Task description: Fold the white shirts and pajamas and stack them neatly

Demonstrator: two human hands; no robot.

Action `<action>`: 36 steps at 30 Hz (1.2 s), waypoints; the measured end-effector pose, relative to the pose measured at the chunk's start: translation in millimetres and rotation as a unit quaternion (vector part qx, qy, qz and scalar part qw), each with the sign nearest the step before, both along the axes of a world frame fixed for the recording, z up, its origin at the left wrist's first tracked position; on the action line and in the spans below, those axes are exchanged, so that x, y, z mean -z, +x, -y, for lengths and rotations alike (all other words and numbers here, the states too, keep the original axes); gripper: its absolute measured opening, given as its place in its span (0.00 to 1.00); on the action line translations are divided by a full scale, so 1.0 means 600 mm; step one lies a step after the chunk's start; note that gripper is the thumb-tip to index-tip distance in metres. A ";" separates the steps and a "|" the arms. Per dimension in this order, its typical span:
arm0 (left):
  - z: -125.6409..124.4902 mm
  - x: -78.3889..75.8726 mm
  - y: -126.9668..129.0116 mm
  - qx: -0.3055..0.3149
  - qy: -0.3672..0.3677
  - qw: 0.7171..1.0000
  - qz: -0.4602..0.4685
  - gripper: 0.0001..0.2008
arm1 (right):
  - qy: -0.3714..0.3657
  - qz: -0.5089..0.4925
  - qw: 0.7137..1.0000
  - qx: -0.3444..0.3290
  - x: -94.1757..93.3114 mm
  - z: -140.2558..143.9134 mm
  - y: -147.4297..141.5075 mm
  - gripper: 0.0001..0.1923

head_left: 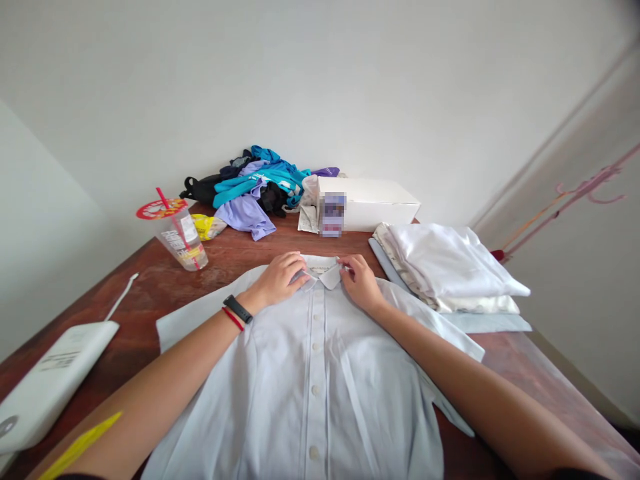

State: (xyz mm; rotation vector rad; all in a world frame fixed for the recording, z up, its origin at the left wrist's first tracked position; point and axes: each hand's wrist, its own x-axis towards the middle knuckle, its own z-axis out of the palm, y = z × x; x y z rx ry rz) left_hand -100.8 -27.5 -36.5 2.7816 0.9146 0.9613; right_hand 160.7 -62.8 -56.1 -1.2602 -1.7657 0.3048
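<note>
A pale blue button-up shirt (290,373) lies front side up, its short sleeves spread to both sides and its row of buttons running down the middle. At the shirt's collar (331,276), my left hand (283,279) curls its fingers over the left collar flap; the thumb reaches toward the collar's point. Opposite it, my right hand (361,283) pinches the right edge of the collar between thumb and fingers. The fingertips of the left hand are partly hidden by the hand itself. A black band and a red string circle my left wrist.
Folded clothes (445,263) are stacked at the right, beside the shirt's sleeve. Behind the collar stand a white box (375,203) and a heap of clothes (270,180). A plastic cup with a straw (183,237) and a white power strip-like device (57,380) occupy the wooden table's (145,300) left side.
</note>
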 end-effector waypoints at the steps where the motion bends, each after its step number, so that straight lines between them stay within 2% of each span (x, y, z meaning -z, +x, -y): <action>1: 0.001 -0.003 0.001 0.003 0.004 1.000 0.003 0.08 | -0.004 -0.005 1.000 0.006 0.000 0.000 0.000 0.10; 7: 0.007 -0.018 0.002 0.005 0.012 1.000 -0.010 0.10 | -0.018 0.006 1.000 -0.013 -0.008 0.006 -0.005 0.04; 21: 0.012 -0.020 0.004 0.030 0.007 0.999 -0.025 0.11 | 0.016 0.034 0.998 -0.055 -0.010 0.011 -0.010 0.12; 29: 0.013 -0.020 0.004 0.020 0.004 0.999 -0.025 0.12 | -0.010 0.110 0.990 -0.083 -0.006 0.013 -0.013 0.18; 36: 0.012 -0.017 0.004 0.014 0.003 1.000 -0.026 0.12 | -0.005 0.155 0.981 -0.121 -0.002 0.013 -0.010 0.19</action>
